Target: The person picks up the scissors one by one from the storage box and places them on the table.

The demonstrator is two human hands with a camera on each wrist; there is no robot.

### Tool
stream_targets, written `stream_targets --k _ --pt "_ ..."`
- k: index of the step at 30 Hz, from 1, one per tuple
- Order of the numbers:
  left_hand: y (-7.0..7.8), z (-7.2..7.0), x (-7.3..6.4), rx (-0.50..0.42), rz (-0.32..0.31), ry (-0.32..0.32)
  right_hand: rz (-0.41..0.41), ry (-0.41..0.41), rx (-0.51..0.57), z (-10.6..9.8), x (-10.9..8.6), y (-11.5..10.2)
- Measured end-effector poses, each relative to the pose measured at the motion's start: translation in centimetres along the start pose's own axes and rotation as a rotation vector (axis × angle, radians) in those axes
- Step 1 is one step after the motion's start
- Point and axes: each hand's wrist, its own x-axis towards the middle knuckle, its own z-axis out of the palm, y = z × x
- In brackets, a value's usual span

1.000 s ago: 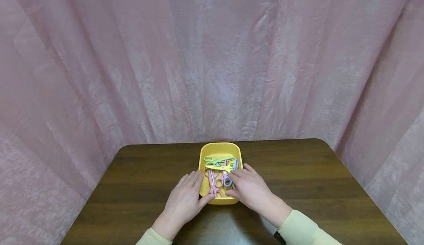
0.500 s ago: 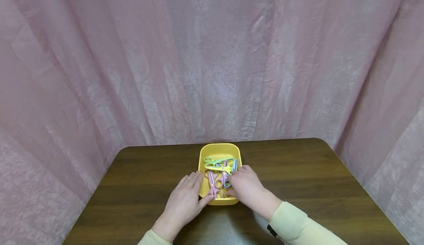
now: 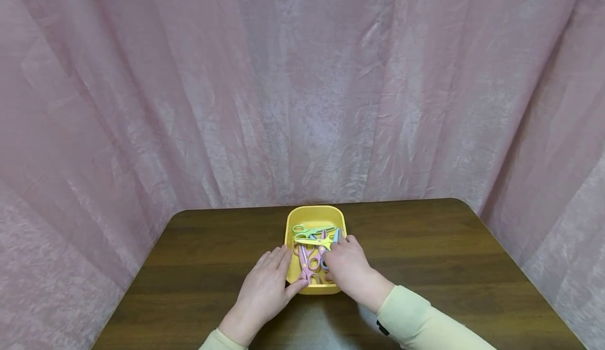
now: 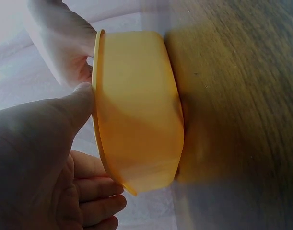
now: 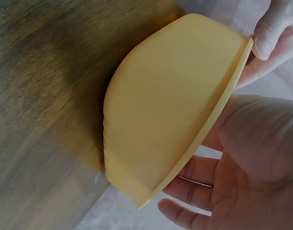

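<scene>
The yellow tray (image 3: 309, 217) sits on the tabletop (image 3: 212, 266) between the two grips, its far end reaching beyond both. The left grip (image 3: 266, 287) lies along the tray's left side, its fingers nearly straight against the rim and its thumb on the near left corner; it touches the tray without closing round anything. The right grip (image 3: 348, 267) bends over the right rim, with some fingers out of sight inside and others, in the right wrist view, loosely bent outside. Whether it has hold of anything cannot be told. The blue scissors (image 3: 336, 235) are nearest to it, partly covered by its fingers, with the blade pointing away beyond them. Just left of that grip, the yellow scissors (image 3: 319, 242) cross over a pink pair; the green scissors (image 3: 312, 232) lie farther off, and more pink scissors (image 3: 304, 267) lie close to the left thumb. The likeliest trouble is a snag: because the pairs overlap and their finger loops sit so close together, pulling one from beneath the right grip could drag a neighbour along or flip it over the rim. A sideways tug could also slide the tray, since the left grip only lightly steadies it. Covered blades might meet fingertips working by feel. No brand, label or writing can be read on the tray or the scissors.
</scene>
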Motion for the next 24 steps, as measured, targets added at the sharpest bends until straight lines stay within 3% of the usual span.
stream_targets --k 5,15,24 --pt "-0.1 0.0 0.0 0.001 -0.002 -0.013 0.013 -0.027 -0.036 0.2 0.4 -0.3" --pt "0.0 -0.1 0.2 0.000 -0.002 -0.009 0.050 -0.006 -0.016 0.6 0.7 -0.7" --pt "0.0 -0.1 0.0 -0.003 0.003 -0.004 0.058 0.099 0.016 1.5 0.8 -0.8"
